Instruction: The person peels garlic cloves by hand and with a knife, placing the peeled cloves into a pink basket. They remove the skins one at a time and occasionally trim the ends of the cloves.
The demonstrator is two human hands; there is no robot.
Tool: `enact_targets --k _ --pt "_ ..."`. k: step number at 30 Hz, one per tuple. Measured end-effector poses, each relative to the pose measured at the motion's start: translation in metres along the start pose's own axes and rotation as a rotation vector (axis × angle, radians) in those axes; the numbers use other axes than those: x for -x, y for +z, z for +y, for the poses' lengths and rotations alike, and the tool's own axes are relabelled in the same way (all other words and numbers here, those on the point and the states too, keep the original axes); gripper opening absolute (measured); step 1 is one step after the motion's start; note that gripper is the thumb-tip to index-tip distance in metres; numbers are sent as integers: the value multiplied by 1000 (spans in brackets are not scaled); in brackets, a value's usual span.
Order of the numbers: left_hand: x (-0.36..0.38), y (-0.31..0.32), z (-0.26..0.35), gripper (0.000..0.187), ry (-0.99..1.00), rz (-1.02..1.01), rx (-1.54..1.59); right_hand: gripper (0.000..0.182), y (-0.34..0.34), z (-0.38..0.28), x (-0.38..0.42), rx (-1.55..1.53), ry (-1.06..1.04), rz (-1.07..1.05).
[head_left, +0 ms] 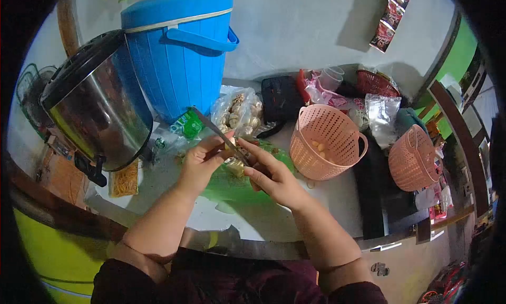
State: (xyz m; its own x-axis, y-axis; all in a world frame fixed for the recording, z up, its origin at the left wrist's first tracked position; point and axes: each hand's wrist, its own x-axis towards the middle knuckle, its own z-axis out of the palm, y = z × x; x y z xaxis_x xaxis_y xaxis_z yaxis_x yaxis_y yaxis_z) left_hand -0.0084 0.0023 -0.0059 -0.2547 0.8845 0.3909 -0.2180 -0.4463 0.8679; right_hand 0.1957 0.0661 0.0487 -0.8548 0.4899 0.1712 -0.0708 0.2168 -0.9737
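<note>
Above a green plastic bag [232, 190] on the table, my two hands are close together. My right hand [269, 172] is closed on a knife [213, 126], whose blade points up and to the left. Small and pale, a piece that looks like garlic [230, 143] is pinched in my left hand [203, 161], against the blade. Under my hands lies another pale bulb [235, 168], partly covered by the fingers. A clear bag of bulbs [240, 111] rests just behind. To the right, a pink basket [327, 138] holds several peeled pieces [320, 147].
A blue lidded bucket [176, 61] and a large steel pot [100, 98] stand at the left. A dark bag [282, 98] sits at the back. Farther right are a second pink basket [414, 159] and a clear plastic bag [382, 117]. The table's edge [274, 248] runs before my body.
</note>
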Motion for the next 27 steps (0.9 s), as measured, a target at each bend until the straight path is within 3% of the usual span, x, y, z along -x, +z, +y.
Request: enact_targets --k 5,13,18,27 --pt "2 6 11 40 6 -53 -282 56 1 9 -3 140 -95 45" --pt "3 7 11 37 -22 -68 -245 52 -3 11 -5 225 -134 75" --pt "3 9 13 40 -46 -48 -212 55 -1 4 -2 76 -59 29" --pt "1 6 11 40 -68 -59 -199 54 0 12 -4 236 -109 78"
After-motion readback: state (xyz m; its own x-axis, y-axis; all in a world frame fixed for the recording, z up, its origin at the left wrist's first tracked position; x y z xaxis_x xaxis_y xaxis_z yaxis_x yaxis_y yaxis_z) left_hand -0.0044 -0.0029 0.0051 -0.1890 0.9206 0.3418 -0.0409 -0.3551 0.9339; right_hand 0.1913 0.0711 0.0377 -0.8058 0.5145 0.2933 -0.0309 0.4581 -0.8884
